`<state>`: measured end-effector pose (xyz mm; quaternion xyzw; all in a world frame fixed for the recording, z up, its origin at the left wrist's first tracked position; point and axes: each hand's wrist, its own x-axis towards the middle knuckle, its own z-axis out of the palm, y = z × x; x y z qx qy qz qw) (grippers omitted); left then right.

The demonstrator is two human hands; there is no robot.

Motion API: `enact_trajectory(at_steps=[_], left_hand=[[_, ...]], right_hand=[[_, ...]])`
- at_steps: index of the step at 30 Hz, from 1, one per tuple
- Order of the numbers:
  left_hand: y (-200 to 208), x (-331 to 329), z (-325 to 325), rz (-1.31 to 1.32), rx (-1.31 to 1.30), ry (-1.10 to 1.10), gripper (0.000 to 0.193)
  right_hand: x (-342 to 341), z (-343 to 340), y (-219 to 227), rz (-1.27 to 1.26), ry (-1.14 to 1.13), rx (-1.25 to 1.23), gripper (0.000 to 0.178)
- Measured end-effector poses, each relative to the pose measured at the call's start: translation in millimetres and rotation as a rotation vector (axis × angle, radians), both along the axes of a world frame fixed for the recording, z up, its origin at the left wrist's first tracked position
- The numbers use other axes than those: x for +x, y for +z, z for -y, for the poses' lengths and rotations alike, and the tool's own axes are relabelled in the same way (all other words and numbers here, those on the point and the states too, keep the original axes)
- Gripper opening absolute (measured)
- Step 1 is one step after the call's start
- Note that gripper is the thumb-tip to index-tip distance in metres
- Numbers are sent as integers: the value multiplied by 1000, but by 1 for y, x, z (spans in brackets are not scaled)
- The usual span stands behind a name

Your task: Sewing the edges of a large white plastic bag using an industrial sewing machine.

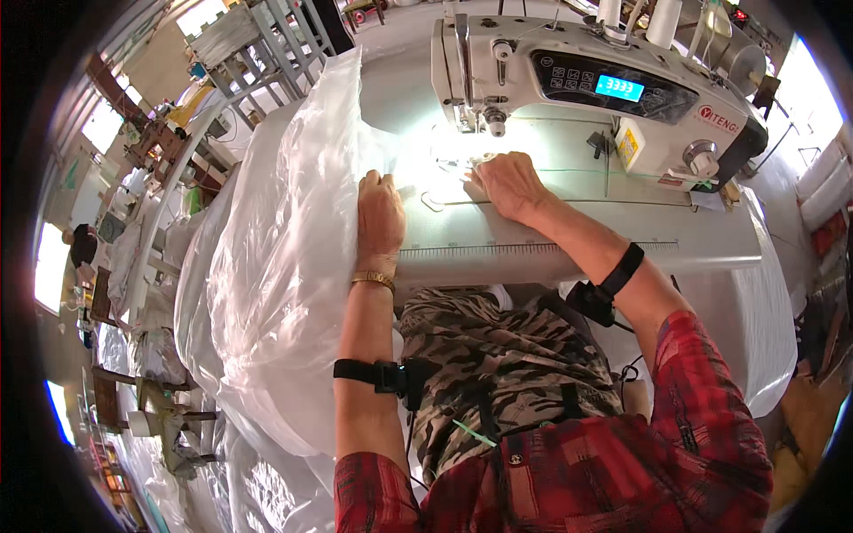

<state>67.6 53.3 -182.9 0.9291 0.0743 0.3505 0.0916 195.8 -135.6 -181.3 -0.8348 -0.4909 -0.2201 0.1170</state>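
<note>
- Left hand (380, 213) is lying flat on the big clear, crinkly plastic sheet (284, 249), grip spread apart and pressing down, not clamped on anything.
- Right hand (508, 182) is sitting just at 3 o'clock of the left one, fingers curled together and pushing the sheet's edge toward the needle; can't tell if it's actually pinching it.
- The white industrial sewing machine (577, 80) is standing at 12 o'clock of both hands, with its lamp glaring on the plate.
- The plastic sheet is piling up at 9 o'clock of the left hand and spilling off the pale grey counter (569, 240) toward 7 o'clock.
- A gold bracelet (372, 280) is showing on the left wrist.
</note>
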Motion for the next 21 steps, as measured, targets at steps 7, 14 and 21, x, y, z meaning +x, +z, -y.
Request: enact_trajectory(at_steps=[7, 14, 21], left_hand=[[-3, 4, -4, -66, -23, 22, 16], [-9, 8, -14, -72, 137, 35, 15], [-14, 12, -23, -108, 201, 46, 16]], right_hand=[[-59, 76, 4, -130, -33, 16, 27], [-147, 249, -62, -157, 155, 32, 47], [-145, 322, -147, -315, -311, -331, 35]])
